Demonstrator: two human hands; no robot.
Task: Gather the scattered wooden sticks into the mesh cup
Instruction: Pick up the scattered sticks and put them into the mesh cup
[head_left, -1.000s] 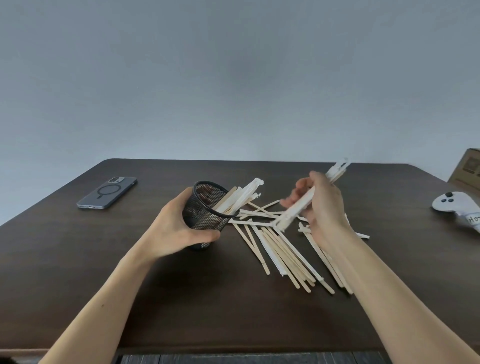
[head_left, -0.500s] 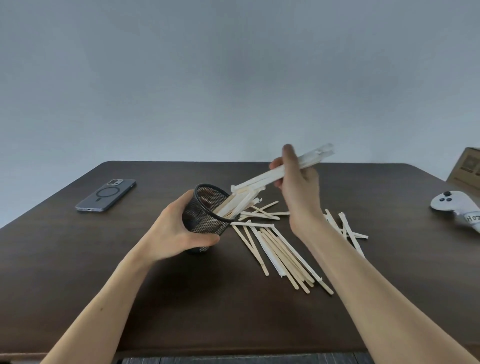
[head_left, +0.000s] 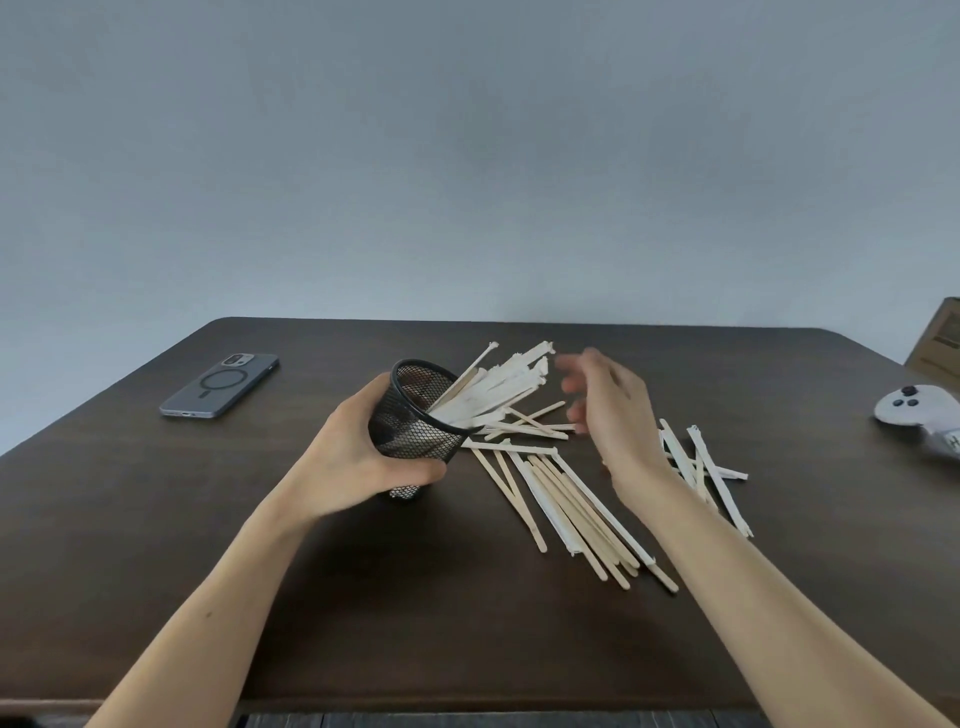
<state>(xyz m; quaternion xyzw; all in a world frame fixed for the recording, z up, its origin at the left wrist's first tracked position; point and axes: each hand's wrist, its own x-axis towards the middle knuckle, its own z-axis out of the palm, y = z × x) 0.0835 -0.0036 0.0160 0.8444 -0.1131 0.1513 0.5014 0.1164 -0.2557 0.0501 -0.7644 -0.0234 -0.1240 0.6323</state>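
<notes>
Two bare forearms enter from the lower corners of the frame over a dark wooden table (head_left: 363, 613). At centre, a loose fan of wooden sticks (head_left: 576, 504) lies flat on the tabletop, some bare and some in white paper sleeves; a smaller group of sleeved sticks (head_left: 711, 467) lies to the right of the right wrist. The left hand (head_left: 358, 457), left of centre, is wrapped around the black mesh cup (head_left: 415, 421), which tilts with its mouth toward the upper right. A bundle of sticks (head_left: 493, 389) protrudes from the cup mouth. The right hand (head_left: 613, 415), right of centre, is open and empty, its fingers blurred, near the bundle's tips. Farther back, a phone (head_left: 221, 384) lies at the left, a white controller (head_left: 919, 415) at the right edge, and a cardboard box (head_left: 940, 338) behind it.
</notes>
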